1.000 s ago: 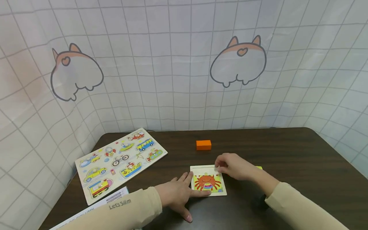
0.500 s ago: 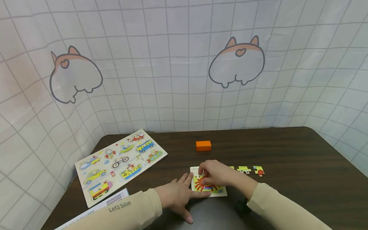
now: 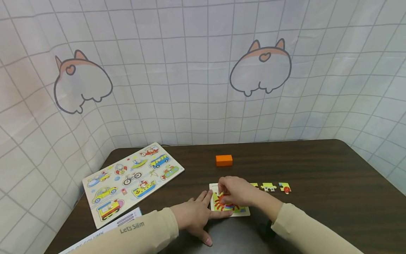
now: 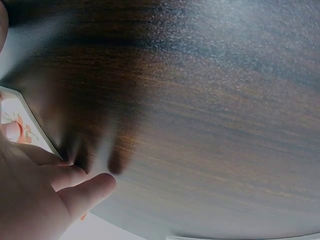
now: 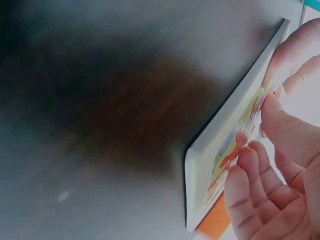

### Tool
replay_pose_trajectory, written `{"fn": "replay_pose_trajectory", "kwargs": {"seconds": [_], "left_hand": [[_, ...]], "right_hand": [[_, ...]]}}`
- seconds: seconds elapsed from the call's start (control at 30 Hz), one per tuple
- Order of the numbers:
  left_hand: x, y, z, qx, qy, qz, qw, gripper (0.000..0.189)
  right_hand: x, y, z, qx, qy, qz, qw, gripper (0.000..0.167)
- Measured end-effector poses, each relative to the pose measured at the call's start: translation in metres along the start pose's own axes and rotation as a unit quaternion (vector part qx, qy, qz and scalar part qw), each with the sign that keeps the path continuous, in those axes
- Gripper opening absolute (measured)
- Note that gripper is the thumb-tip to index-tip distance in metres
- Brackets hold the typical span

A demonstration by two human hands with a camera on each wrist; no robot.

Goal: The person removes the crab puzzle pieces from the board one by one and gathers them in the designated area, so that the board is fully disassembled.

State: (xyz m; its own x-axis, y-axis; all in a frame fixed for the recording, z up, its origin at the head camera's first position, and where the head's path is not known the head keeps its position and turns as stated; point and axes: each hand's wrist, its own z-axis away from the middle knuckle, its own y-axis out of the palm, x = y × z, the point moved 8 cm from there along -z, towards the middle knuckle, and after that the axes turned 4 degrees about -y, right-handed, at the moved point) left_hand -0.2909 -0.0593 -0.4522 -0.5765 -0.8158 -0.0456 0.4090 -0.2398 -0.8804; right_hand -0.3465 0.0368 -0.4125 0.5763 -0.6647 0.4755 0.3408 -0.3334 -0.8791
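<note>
Puzzle (image 3: 236, 207) part-hidden under right hand (image 3: 237, 190); printed sheet (image 3: 109, 228) cut off below

Dark wood-grain table (image 3: 317, 165)
On it: pale vehicle-picture board (image 3: 132, 187), white printed sheet (image 3: 109, 227), square pale-framed puzzle (image 3: 241, 209), yellow jigsaw pieces (image 3: 269, 186), orange block (image 3: 224, 160).

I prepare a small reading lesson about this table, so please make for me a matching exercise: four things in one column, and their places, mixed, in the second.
Things:
1. orange block
2. vehicle board
3. crab puzzle
4. loose puzzle pieces

Places:
A. partly covered by the left hand and the right hand
B. in a row, to the right of the crab puzzle
C. directly beyond the crab puzzle, apart from it
D. on the left part of the table

Right pairs: 1-C, 2-D, 3-A, 4-B.
</note>
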Motion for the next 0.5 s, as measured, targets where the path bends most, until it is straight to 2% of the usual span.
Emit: {"fn": "replay_pose_trajectory", "kwargs": {"seconds": [0.17,0.27,0.37,0.5], "left_hand": [[0.014,0.022,-0.021,-0.006,0.012,0.014,0.9998,0.099],[0.016,0.025,-0.024,-0.004,0.011,0.014,0.9998,0.100],[0.011,0.019,-0.016,0.002,0.002,0.007,1.0000,0.101],[0.000,0.002,0.003,0.007,-0.012,-0.006,0.9999,0.101]], "right_hand": [[-0.001,-0.004,0.003,-0.013,-0.008,-0.012,0.9998,0.020],[-0.002,-0.006,0.005,-0.014,-0.007,-0.023,0.9996,0.019],[-0.002,-0.008,0.006,-0.010,-0.008,-0.032,0.9994,0.019],[-0.003,-0.010,0.008,-0.009,-0.005,-0.056,0.9984,0.017]]}}
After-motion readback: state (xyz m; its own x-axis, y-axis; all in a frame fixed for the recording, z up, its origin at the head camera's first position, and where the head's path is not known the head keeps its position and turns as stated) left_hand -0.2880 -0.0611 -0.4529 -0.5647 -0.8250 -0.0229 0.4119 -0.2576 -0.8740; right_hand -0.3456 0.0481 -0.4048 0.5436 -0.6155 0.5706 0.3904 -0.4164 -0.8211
